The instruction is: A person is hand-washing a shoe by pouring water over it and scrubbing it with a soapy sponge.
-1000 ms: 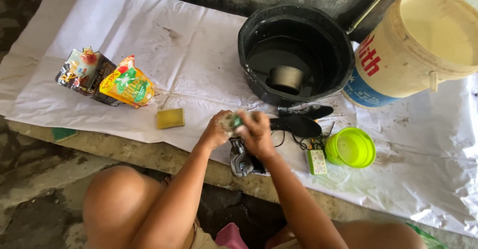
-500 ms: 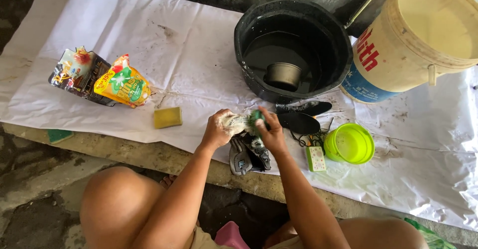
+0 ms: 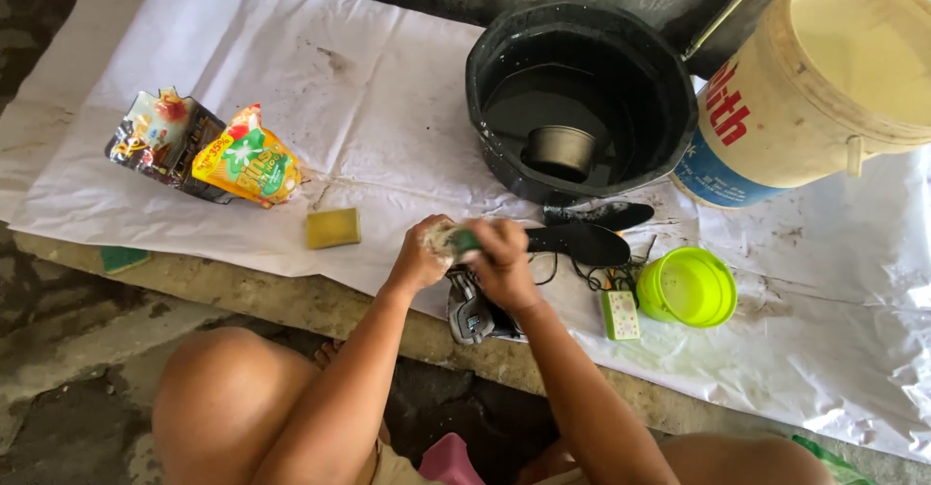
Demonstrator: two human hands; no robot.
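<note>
Fingers of both the left hand (image 3: pixel 419 257) and right hand (image 3: pixel 504 262) close on a green scrub pad (image 3: pixel 454 242), pinched between them. Its long axis runs left-right (mostly hidden), just above the shoe (image 3: pixel 477 312), below the black basin (image 3: pixel 582 97).

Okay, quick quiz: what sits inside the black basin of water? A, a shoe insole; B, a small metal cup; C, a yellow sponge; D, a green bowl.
B: a small metal cup stands in the water of the black basin, while the yellow sponge, the green bowl and the shoe insole all lie outside it on the white sheet.
</note>
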